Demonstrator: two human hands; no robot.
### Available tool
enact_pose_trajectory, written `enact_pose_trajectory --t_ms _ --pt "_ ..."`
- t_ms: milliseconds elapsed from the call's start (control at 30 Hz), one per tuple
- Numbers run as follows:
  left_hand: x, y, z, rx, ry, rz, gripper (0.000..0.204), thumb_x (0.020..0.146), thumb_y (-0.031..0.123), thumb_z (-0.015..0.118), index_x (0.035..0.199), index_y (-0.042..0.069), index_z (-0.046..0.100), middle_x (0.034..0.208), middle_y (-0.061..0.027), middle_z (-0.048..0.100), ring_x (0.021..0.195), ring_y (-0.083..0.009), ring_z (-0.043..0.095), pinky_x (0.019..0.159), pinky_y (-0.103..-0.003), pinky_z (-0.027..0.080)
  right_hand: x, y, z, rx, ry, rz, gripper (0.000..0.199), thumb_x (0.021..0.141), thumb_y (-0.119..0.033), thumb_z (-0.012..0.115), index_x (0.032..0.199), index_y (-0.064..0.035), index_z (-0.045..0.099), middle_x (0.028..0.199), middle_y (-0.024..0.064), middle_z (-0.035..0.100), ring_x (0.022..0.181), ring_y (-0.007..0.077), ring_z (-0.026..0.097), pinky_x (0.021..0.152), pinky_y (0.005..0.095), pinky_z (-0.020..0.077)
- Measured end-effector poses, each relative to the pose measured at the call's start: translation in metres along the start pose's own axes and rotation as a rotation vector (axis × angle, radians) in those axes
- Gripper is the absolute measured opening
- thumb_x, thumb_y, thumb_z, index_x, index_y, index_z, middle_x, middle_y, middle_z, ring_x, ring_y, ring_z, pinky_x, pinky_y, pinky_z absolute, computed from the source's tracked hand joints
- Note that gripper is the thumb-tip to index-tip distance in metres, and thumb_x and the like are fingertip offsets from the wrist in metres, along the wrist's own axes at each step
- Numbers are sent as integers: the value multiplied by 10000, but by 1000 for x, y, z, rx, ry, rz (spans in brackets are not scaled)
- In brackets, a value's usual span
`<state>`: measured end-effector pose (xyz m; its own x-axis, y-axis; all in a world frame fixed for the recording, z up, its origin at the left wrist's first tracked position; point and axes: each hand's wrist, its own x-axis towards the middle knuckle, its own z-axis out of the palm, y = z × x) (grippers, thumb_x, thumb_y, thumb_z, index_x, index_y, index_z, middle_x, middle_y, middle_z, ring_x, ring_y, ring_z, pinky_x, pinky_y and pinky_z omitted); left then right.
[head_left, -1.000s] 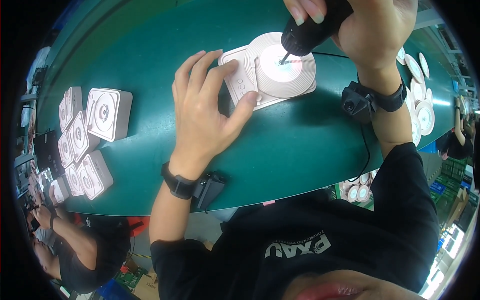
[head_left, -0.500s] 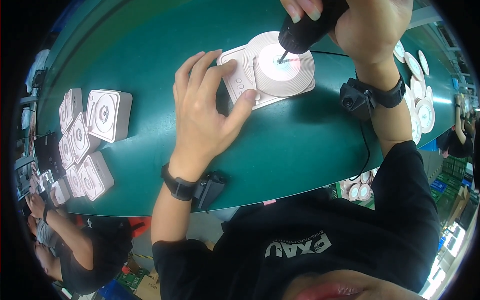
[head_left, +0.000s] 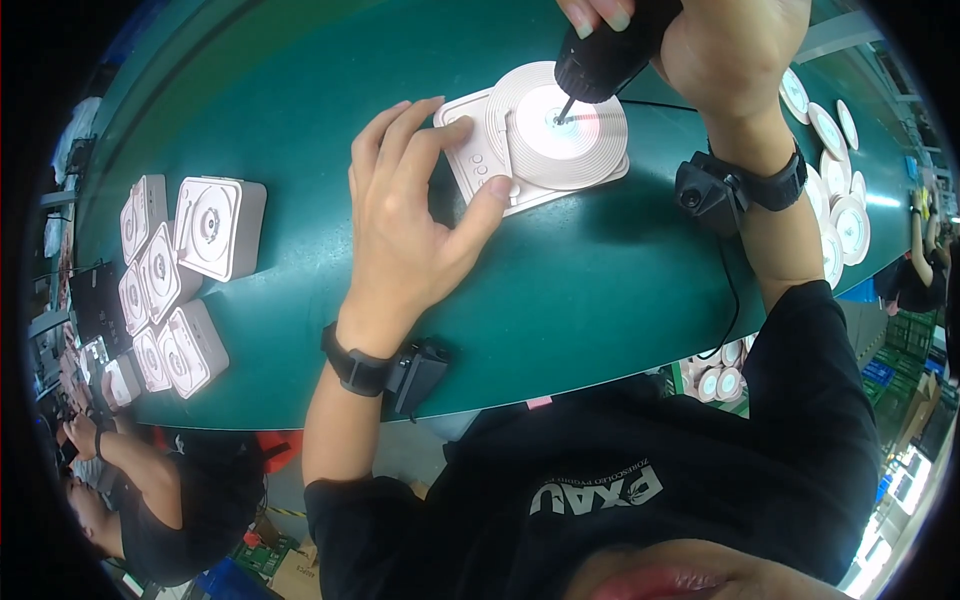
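A small pale toy record player (head_left: 468, 150) lies tilted on the green table in front of me. Its round grooved disc (head_left: 590, 150) sits on top, covering most of the right side. My left hand (head_left: 415, 215) grips the left end of the player, with fingertips at its far-left corner and thumb on the near edge by the tonearm. My right hand (head_left: 735, 55) is wrapped around a black electric screwdriver (head_left: 603, 65), held slanted above the disc. The screwdriver's bit points down onto the disc's centre and appears to touch it.
Several pale square player bodies (head_left: 220, 230) without discs stand at the left. Loose discs (head_left: 850, 228) lie in a spread at the far right, and more fill a crate (head_left: 728, 383) below the near edge. A black cable (head_left: 735, 300) hangs near my right arm. A co-worker (head_left: 180, 490) sits lower left.
My right hand and the screwdriver have shifted very slightly left and up. The record player has barely moved, and my left hand keeps the same hold. The co-worker's arm at left has moved.
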<state>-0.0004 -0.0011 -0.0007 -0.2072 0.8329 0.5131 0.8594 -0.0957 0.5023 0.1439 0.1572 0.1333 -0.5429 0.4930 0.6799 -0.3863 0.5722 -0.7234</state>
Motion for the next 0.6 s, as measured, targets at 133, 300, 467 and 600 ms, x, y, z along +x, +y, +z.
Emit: enact_pose_trajectory --t_ms 133,300,467,600 --pt "1 2 -2 -14 -2 -5 448 835 294 816 1153 -4 717 1341 -219 645 1325 -413 503 1099 -508 417 9 2 9 395 -13 96 269 960 -199 753 753 -40 687 561 3 596 451 76 537 444 233 377" --pt "1 0 -1 -153 -14 -88 433 840 268 811 1153 -13 708 1333 -239 641 1324 -417 502 1097 -503 422 1 4 -3 -13 -16 -82 259 941 -201 780 751 -49 690 590 4 614 466 70 550 456 222 381" --pt "1 2 -2 -143 -49 -103 442 844 254 808 1174 -16 691 1321 -246 636 1323 -418 500 1095 -501 426 1 7 -4 61 21 -105 188 896 -180 832 838 -55 705 623 0 627 472 78 559 483 226 415" --pt "0 1 -4 -123 -60 -92 459 841 257 810 1188 -15 683 1319 -241 635 1322 -415 500 1094 -500 427 1 9 -4 105 10 -96 193 869 -162 859 918 -57 705 679 0 649 527 86 593 527 234 457"
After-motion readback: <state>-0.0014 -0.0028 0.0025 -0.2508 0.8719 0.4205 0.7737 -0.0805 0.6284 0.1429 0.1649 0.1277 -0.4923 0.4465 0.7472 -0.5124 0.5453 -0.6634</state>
